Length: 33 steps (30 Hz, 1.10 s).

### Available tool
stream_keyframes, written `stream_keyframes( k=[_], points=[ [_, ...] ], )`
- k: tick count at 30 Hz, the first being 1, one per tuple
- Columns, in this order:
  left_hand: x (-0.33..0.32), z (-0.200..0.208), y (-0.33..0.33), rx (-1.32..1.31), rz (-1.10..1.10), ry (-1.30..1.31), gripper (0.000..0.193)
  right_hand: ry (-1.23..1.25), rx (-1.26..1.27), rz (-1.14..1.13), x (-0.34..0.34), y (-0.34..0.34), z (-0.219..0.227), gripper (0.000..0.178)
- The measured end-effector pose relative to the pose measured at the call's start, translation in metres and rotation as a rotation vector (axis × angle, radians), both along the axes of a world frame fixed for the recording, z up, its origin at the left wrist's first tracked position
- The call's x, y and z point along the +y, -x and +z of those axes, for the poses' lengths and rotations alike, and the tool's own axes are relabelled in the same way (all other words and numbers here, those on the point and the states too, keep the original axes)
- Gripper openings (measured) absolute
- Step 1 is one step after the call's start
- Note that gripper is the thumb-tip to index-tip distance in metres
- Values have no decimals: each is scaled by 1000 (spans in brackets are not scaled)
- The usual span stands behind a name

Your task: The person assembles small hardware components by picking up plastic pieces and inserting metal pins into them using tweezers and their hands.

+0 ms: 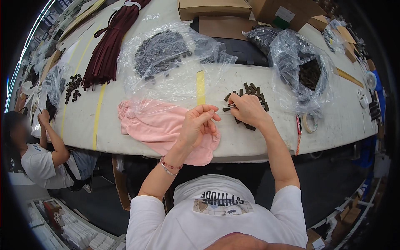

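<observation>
My left hand is raised over the pink cloth, its thumb and forefinger pinched together. Whatever lies between those fingertips is too small to make out. A hand's width to the right, my right hand closes around a thin silvery metal tool that points toward the left hand; its exact kind does not show. Under and around the right hand lies a loose pile of short dark brown strip pieces. The hands do not touch each other.
Behind the hands is a clear plastic bag with small black parts. An open bag holds dark pieces at the right. A tape roll lies nearby. Far left are a maroon strap bundle and a seated co-worker.
</observation>
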<state>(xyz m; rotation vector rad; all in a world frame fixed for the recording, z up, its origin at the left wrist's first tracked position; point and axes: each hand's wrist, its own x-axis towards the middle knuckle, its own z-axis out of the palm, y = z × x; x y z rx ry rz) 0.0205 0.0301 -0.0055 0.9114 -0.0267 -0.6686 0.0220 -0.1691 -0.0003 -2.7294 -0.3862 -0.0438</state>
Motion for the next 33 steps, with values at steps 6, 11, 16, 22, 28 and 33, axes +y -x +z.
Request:
stream_keyframes(
  k=[6,11,16,22,28,33],
  points=[
    [-5,0,2,15,-21,-3,18,39,12,-4,-1,2,2,17],
    [-5,-1,2,14,-28,16,17,63,18,3,-3,1,3,18],
    [-8,-3,3,66,-16,50,18,-317,-27,-48,1,12,14,19],
    [-19,2,9,205,-85,302,20,-1275,223,-39,18,30,13,17],
    [-14,3,8,165,0,187,18,-987,97,30,17,37,7,21],
    [-13,-3,10,44,45,118,13,-978,122,-46,26,41,9,20]
  ],
)
